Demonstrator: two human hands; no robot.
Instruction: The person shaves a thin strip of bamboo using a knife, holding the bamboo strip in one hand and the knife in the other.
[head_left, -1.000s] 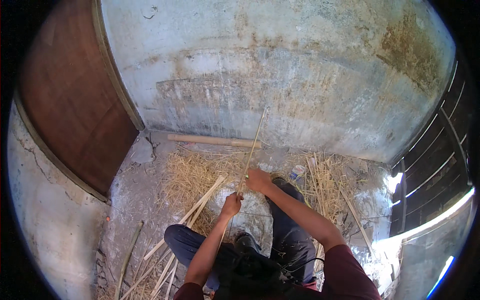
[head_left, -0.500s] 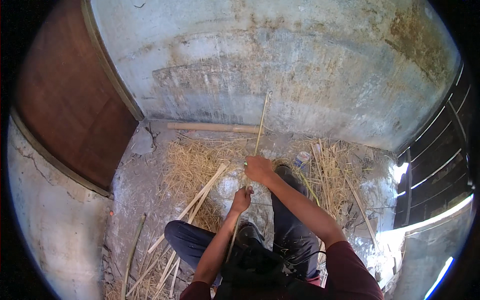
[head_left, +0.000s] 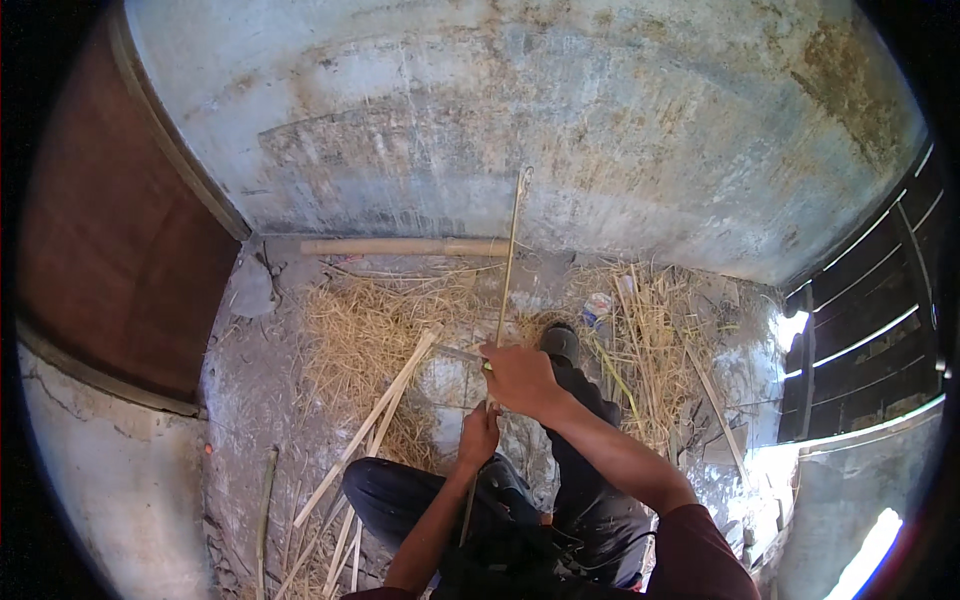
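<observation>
Strip lower part: hidden behind right hand & left hand; grip on it can't be made out.
Blade/tool by right hand, 9 o'clock side: thin grey bit, too small to tell what it is.
Packet, 1 o'clock of right hand: tiny, kind unclear.
Torso: cut off at frame bottom, 6 o'clock.
Split canes lower ends: run under knee / off bottom edge.
Frame rim: black, nothing readable.
</observation>
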